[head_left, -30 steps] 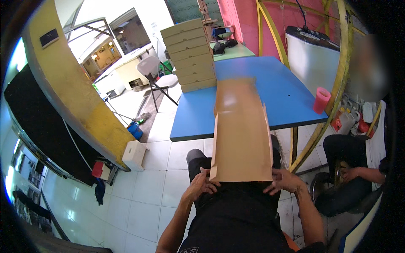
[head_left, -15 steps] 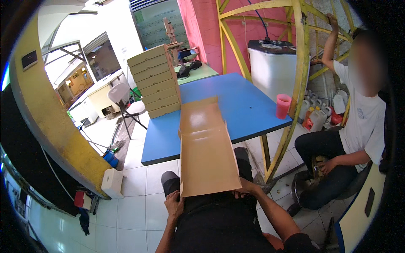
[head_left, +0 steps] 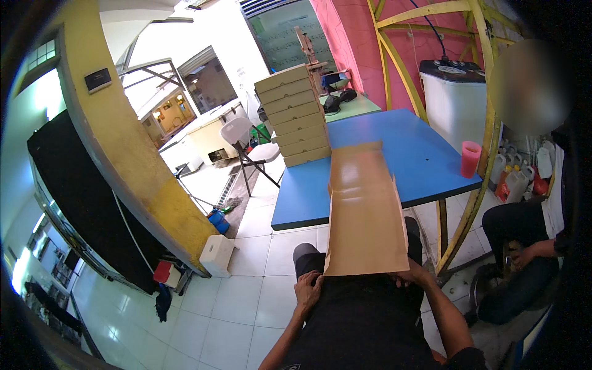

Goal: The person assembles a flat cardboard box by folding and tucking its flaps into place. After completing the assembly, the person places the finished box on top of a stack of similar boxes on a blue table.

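An unfolded brown cardboard box (head_left: 365, 231) lies open, glossy side up. Its far panel rests on the blue table (head_left: 401, 139), and its near panel reaches out over my lap. My left hand (head_left: 308, 290) rests on my thigh beside the near left corner, fingers loosely stretched and nothing in them. At the near right corner is my right hand (head_left: 414, 274), its fingers curled in below the cardboard's edge. The box partly covers them, so whether they grip it is hidden. Left of the box, a tall stack of folded cardboard boxes (head_left: 302, 126) stands on the table.
A pink cup (head_left: 470, 159) stands at the table's right corner, near a yellow metal frame (head_left: 478, 209). A person (head_left: 530, 246) sits at the right. White stool (head_left: 216, 255), folding chair (head_left: 246, 145) and yellow pillar (head_left: 132, 142) are at the left.
The view has swung left, so everything sits further right in the picture. Both hands stay by the box's near corners, and the box lies as before.
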{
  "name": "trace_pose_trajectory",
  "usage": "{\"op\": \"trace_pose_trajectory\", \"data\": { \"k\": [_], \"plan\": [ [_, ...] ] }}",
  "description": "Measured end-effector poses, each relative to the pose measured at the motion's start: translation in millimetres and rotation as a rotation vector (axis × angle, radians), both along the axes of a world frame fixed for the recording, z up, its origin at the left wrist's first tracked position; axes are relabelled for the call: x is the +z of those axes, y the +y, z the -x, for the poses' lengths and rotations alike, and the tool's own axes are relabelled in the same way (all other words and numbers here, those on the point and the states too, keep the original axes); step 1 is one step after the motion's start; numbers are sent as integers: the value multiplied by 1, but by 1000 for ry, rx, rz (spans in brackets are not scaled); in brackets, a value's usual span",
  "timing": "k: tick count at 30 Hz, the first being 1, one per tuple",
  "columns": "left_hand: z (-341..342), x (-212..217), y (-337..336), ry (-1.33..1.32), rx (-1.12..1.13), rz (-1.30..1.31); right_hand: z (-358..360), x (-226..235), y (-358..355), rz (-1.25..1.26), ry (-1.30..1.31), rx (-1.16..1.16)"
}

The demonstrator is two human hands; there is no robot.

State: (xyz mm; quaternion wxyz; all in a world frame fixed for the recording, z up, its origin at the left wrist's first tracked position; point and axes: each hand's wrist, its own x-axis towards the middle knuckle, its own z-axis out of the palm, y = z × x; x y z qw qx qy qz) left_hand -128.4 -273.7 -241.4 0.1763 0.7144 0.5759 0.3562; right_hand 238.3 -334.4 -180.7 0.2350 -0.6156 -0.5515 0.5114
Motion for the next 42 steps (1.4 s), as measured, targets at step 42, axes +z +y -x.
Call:
{"op": "trace_pose_trajectory", "data": {
  "k": [42],
  "plan": [
    [2,5,-2,-25,-27,-41,-7,-12,2,-1,27,-51]
  ]
}}
